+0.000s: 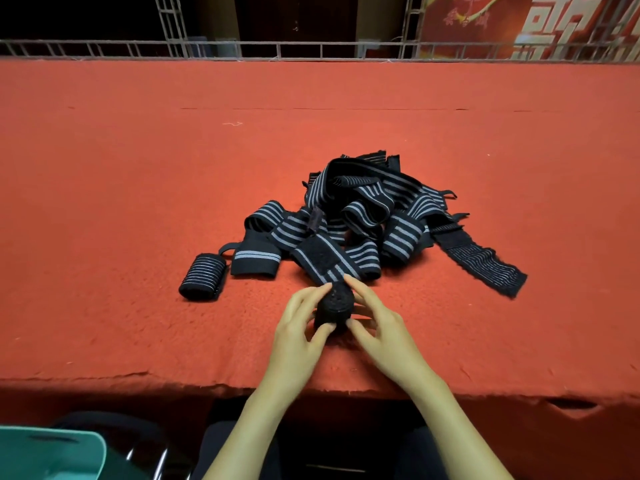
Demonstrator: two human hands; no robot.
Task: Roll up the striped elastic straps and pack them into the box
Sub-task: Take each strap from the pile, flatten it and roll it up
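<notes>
A: Where's the strap being worked on?

B: Just in front of the pile of striped elastic straps, a partly rolled strap sits between both hands. The left hand and the right hand each pinch the roll with thumb and fingertips; its loose tail runs back into the pile.

A: Any finished ones?

B: One rolled strap lies left of the pile on the red felt table cover.

A: And the box?

B: A teal container shows far left of the pile, below the table edge; probably the box, but I can't tell.
</notes>
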